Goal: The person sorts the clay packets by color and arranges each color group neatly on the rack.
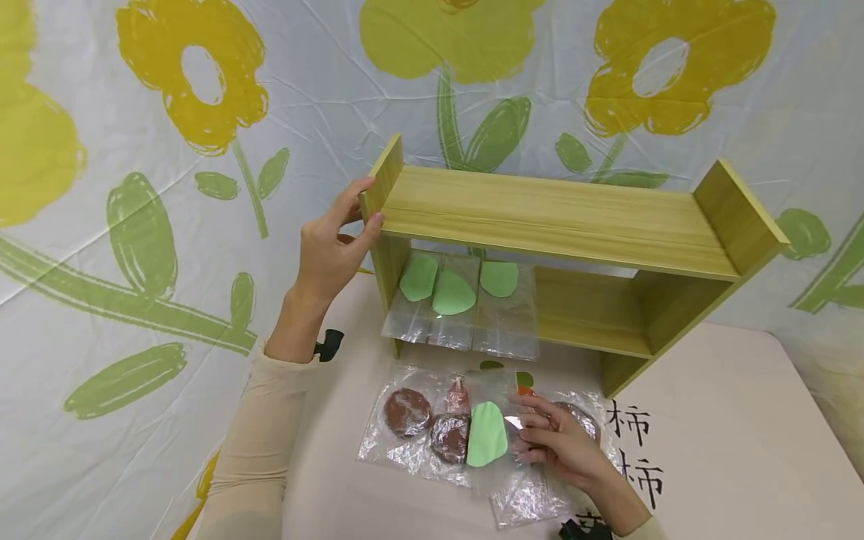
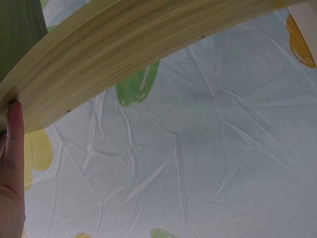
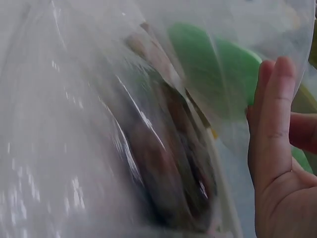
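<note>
At the upper left corner of a small wooden shelf (image 1: pixel 553 217), my left hand (image 1: pixel 331 255) grips the side panel, with its thumb at the front edge. The left wrist view shows a finger (image 2: pixel 16 144) against that panel. My right hand (image 1: pixel 567 446) pinches the right edge of a clear plastic bag (image 1: pixel 487 435) containing a light green piece, above other bags on the table. The right wrist view shows its fingers (image 3: pixel 277 124) beside the green piece. Several clear bags with green pieces (image 1: pixel 454 292) lie on the shelf's middle board, overhanging its front.
Clear bags with round brown pieces (image 1: pixel 407 412) lie on the pale table (image 1: pixel 729 427) before the shelf. A small reddish bottle-shaped item (image 1: pixel 457 396) is among them. Black written characters (image 1: pixel 641 480) show at right. A flower-print cloth (image 1: pixel 324 90) hangs behind.
</note>
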Available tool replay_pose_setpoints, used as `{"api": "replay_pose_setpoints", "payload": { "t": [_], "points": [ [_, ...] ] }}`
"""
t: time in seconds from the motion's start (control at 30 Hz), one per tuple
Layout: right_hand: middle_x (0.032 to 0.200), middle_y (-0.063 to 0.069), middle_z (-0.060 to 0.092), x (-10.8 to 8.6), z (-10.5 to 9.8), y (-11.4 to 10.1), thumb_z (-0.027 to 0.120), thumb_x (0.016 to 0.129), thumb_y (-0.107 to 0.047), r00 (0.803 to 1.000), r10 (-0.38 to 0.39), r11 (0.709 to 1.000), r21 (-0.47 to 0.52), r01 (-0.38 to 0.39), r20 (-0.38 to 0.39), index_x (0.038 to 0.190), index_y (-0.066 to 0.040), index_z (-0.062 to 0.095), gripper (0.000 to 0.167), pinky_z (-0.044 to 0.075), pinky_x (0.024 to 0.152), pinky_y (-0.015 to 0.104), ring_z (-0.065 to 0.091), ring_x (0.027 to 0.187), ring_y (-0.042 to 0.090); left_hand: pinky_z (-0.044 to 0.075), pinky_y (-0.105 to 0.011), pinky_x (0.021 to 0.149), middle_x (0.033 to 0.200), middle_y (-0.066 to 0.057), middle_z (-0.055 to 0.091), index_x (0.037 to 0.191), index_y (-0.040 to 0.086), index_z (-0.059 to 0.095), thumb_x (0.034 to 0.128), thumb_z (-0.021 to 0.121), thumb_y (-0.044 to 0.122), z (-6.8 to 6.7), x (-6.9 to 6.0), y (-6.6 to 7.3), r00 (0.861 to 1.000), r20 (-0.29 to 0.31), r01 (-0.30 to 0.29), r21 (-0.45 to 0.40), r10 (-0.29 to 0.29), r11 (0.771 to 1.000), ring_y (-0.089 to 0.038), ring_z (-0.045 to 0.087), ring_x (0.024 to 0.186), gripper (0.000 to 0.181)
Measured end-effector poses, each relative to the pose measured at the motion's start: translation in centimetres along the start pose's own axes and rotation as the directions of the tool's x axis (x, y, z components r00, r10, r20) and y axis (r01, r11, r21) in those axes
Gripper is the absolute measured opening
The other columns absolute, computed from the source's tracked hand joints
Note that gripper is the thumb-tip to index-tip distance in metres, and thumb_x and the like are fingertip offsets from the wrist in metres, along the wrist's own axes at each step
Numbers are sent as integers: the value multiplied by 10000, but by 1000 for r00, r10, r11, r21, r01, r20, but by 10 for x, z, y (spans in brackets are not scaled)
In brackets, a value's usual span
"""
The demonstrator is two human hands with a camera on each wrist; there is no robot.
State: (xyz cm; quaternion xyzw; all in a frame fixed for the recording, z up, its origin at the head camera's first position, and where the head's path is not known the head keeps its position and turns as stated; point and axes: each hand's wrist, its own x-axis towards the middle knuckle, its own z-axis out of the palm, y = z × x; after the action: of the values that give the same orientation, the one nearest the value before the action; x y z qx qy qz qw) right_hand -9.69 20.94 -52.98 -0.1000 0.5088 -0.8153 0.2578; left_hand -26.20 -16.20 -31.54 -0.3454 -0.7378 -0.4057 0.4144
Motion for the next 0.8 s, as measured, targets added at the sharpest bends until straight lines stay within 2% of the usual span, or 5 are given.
{"api": "replay_pose_setpoints", "payload": {
  "t": [0.13,0.3,0.43,0.6,0.8],
  "points": [
    [1097,49,668,-17,-10,-12,512,980,114,999,-31,999,-18,31,28,1504,-56,426,557,601,744,306,710,884,199,559,-189,550,1030,-135,741,1373,86,595,942,692,78,-1,0,1,1000,1,10,-6,-10,1000,-222,730,916,442],
    [1093,25,667,-37,-17,-29,472,994,126,997,-67,998,-16,68,38,1469,-60,475,510,596,742,282,712,895,181,557,-184,547,1022,-133,741,1371,86,597,941,690,74,-1,0,2,1000,4,22,-19,-22,1000,-227,729,918,440],
    [1148,27,665,-51,-21,-43,434,998,144,991,-122,991,-45,125,51,1459,-87,495,519,593,736,272,708,900,173,558,-185,549,1019,-134,742,1371,88,597,942,689,77,-1,0,2,1000,4,25,-14,-25,1000,-223,729,917,439],
    [1249,50,649,-61,-27,-57,360,989,194,976,-201,975,-77,208,87,1469,-72,478,562,590,777,290,695,939,175,558,-187,550,1025,-139,741,1369,87,598,942,689,79,-2,0,3,1000,2,21,-8,-21,1000,-225,730,913,438],
    [1273,66,644,-69,-32,-70,330,973,228,965,-241,961,-114,252,100,1481,-69,464,603,584,814,311,681,964,168,560,-194,546,1042,-134,740,1369,81,597,939,694,75,-2,1,3,1000,2,13,-5,-13,1000,-220,729,918,442]
  ]
}}
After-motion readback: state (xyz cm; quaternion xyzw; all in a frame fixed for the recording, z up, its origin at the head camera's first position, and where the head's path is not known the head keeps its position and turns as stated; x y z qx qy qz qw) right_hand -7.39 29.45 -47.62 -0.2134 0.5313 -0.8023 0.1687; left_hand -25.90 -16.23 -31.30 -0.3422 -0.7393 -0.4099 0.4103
